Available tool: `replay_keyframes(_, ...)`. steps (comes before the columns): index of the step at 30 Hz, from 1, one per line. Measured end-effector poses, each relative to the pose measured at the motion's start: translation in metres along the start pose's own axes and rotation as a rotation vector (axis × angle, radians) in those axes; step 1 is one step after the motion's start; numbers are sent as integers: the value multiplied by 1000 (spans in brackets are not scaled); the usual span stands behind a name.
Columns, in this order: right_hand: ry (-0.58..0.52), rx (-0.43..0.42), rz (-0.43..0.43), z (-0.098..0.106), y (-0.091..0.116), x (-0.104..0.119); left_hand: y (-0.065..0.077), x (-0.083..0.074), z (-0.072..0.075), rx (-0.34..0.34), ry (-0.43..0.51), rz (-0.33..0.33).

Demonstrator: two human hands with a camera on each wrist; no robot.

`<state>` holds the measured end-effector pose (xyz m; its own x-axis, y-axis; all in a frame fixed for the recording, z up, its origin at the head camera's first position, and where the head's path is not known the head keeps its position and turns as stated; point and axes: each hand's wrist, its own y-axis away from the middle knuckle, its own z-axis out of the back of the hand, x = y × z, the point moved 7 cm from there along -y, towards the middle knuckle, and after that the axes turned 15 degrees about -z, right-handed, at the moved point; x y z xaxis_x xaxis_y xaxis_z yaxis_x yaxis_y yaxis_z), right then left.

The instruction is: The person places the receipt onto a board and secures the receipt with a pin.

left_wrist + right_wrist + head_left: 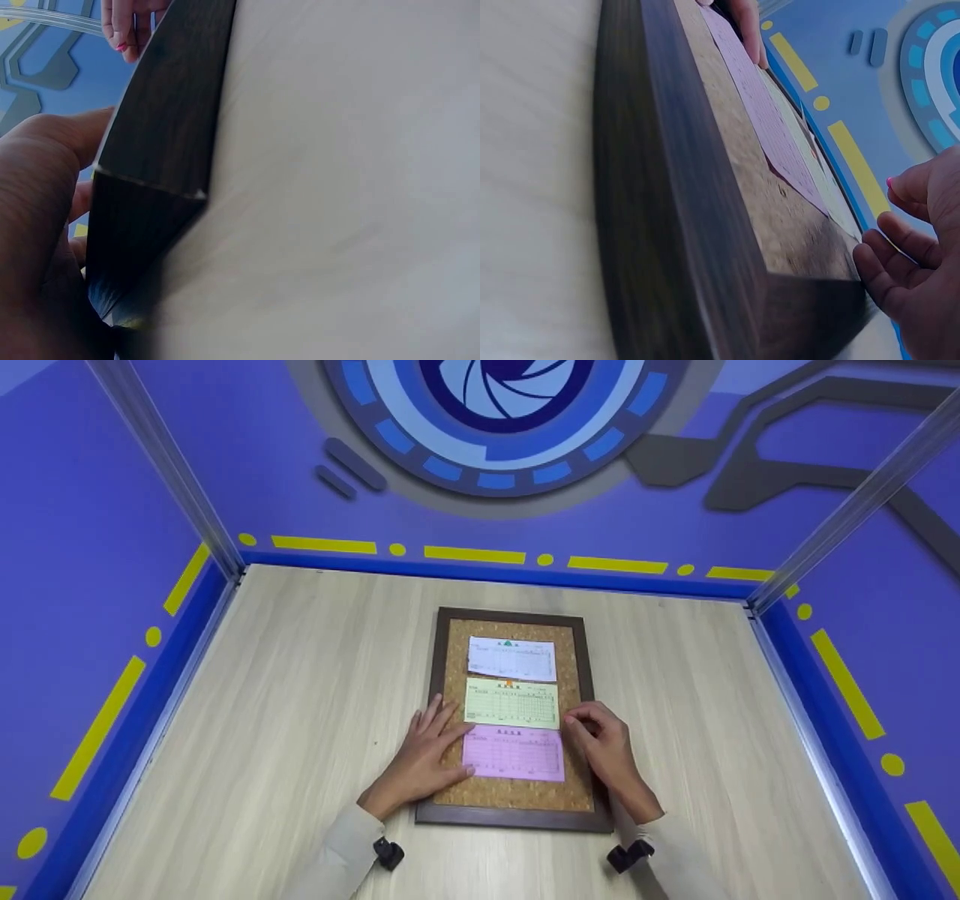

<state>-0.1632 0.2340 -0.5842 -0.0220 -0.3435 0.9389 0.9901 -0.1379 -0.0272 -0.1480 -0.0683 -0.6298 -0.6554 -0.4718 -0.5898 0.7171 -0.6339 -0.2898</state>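
A cork board (510,795) in a dark brown frame lies on the table and bears three printed paper slips. At the top is a white slip (511,660) with a green pin (508,643); below it comes a pale green slip (511,705) with an orange pin (509,682). The lowest is a pink slip (514,755). My left hand (424,757) rests with spread fingers over the board's left side, thumb and index fingertip at the pink slip's left edge. Over the right side, my right hand (606,742) pinches a small pink pushpin (890,182) between thumb and index finger.
The light wood table (300,697) surrounds the board. Blue printed panels (525,529) with yellow marks stand at the back and both sides. A dark wrist camera (388,853) is strapped on the left sleeve, another (630,855) on the right.
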Motion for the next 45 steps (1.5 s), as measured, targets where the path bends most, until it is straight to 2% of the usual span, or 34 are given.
replay_keyframes(6, 21, 33, 58, -8, 8, 21, 0, 1, -1, 4, -3, 5)
replay_keyframes(18, 72, 79, 23, -27, -4, -6, 1, 0, 0, -3, -4, -5)
replay_keyframes(25, 50, 136, 55, -37, -5, -8, 1, -1, 0, 0, 7, -2)
replay_keyframes(30, 37, 191, 27, -43, -4, -9, 1, -1, 1, 1, 1, -4)
replay_keyframes(45, 173, 221, 32, -54, -2, -6, 1, -1, 1, -12, 12, -16)
